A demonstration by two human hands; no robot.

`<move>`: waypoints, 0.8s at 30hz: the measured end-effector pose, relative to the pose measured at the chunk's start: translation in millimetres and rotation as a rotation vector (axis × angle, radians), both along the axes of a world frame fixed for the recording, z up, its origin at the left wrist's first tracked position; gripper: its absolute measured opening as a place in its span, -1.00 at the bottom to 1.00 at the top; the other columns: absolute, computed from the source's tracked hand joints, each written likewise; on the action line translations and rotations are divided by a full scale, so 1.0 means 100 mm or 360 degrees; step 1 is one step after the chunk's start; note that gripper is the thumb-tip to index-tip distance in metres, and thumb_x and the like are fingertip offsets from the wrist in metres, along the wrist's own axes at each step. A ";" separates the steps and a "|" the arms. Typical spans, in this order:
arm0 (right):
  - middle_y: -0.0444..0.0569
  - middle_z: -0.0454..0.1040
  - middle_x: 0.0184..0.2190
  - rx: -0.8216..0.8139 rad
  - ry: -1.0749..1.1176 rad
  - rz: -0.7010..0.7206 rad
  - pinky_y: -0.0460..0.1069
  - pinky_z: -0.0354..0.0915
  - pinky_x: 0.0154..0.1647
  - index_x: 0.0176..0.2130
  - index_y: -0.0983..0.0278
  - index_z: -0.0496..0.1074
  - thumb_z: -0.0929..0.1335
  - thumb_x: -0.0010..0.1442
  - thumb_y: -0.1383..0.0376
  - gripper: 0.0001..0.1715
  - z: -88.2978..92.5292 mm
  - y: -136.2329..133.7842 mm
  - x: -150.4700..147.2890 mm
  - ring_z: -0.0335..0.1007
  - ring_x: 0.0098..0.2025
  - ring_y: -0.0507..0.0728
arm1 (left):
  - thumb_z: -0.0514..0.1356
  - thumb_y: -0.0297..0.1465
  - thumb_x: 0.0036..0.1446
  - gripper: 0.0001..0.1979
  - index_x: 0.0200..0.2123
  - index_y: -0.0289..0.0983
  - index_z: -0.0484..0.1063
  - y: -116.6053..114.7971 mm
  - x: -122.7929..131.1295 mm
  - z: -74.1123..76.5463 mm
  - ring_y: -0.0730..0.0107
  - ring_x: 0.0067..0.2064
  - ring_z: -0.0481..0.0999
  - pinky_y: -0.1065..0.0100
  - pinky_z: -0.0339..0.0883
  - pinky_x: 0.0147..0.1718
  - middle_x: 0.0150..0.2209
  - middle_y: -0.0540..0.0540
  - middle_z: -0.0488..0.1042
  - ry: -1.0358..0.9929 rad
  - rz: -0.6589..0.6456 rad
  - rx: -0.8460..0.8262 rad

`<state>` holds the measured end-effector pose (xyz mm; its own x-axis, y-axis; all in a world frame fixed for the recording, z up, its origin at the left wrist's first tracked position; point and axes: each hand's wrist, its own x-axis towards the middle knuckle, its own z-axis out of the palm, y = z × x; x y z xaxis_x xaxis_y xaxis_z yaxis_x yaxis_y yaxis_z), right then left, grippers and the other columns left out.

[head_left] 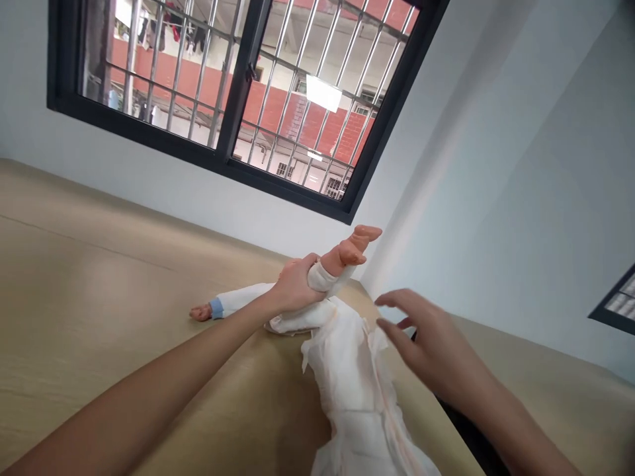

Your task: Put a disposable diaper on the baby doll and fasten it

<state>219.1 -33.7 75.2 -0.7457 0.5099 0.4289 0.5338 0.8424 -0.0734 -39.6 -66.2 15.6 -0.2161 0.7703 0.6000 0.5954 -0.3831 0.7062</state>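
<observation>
A baby doll lies on the wooden table, wrapped in a white disposable diaper (354, 390) with crumpled, loose edges. My left hand (296, 284) is closed around the doll's leg (322, 274), whose bare pink foot (354, 246) points up and to the right. The doll's white sleeve (243, 299) stretches left, ending in a blue cuff and a small doll hand (200, 313). My right hand (426, 337) hovers just right of the diaper, fingers apart and holding nothing. The doll's torso is hidden under the diaper.
The light wood table (99, 317) runs across the view and ends at a white wall (516, 198). Above it is a dark-framed barred window (223, 99) that looks out on a building with red panels.
</observation>
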 end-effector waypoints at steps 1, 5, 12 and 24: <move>-0.02 0.38 0.07 -0.0059 -0.0063 0.0081 0.09 0.33 0.05 0.01 0.13 0.42 0.25 0.33 0.19 -0.70 -0.09 -0.04 0.00 0.37 0.04 0.17 | 0.31 -0.26 -0.04 -0.54 -0.05 -0.20 0.35 0.01 -0.01 -0.01 0.03 -0.01 0.46 0.19 0.38 -0.12 -0.07 -0.08 0.49 -0.0050 -0.0010 0.0045; 0.04 0.14 0.31 -0.0219 -0.0419 0.0085 0.19 0.08 0.32 0.22 0.08 0.34 0.31 0.31 0.06 -0.48 -0.58 -0.01 -0.10 0.03 0.35 0.26 | 0.32 -0.29 -0.05 -0.53 -0.05 -0.18 0.30 0.06 -0.02 0.01 0.13 -0.12 0.50 0.21 0.39 -0.17 -0.14 -0.03 0.50 -0.0149 0.0048 0.0190; 0.06 -0.40 0.45 -0.0631 -0.0800 -0.0054 0.50 -0.19 0.29 0.40 -0.07 -0.05 0.22 0.31 -0.10 -0.23 -1.25 0.33 -0.40 -0.62 0.43 0.45 | 0.30 -0.38 -0.08 -0.50 -0.03 -0.13 0.26 0.04 0.01 0.03 0.19 -0.18 0.50 0.26 0.36 -0.23 -0.18 0.01 0.50 -0.0061 0.0178 0.0326; 0.09 -0.41 0.44 -0.0837 -0.0955 -0.0041 0.55 -0.33 0.27 0.45 0.12 -0.33 0.09 0.28 -0.27 0.00 -1.35 0.00 -1.09 -0.71 0.41 0.49 | 0.26 -0.46 -0.09 -0.49 -0.03 -0.14 0.24 0.09 -0.11 0.11 0.29 -0.23 0.47 0.34 0.32 -0.31 -0.18 0.01 0.47 -0.0050 0.0154 0.0612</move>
<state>110.0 -34.1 -60.2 -0.7581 0.5543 -0.3437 0.6272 0.7640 -0.1512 -50.7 -57.0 26.3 -0.2996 0.4660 0.8325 0.6221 -0.5662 0.5408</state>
